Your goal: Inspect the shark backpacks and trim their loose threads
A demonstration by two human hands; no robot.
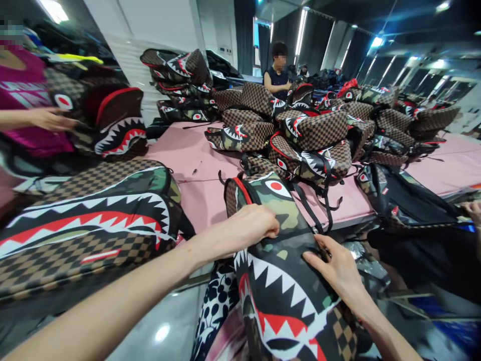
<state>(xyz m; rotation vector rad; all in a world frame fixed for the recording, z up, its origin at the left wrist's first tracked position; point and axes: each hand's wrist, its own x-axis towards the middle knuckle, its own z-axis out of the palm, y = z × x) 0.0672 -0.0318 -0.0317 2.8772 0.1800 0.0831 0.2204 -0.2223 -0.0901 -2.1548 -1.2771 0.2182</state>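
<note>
A backpack (285, 281) with a printed shark mouth, camouflage and brown checks leans upright over my lap against the pink table edge. My left hand (259, 223) is closed with curled fingers on its upper front, just below the red-and-white eye. Whatever those fingers pinch is hidden. On the backpack's right side, my right hand (336, 265) grips the edge, thumb on the front and index finger along the side seam. Black straps (310, 205) hang from another bag on the table behind it.
Several similar backpacks (319, 130) are heaped on the pink table (191, 155). A large checked shark bag (112, 215) lies close at left. A co-worker (26, 100) handles a bag beyond it. At right, another person's hand (474, 210) is by a black bag (417, 200). Another person (276, 75) stands behind.
</note>
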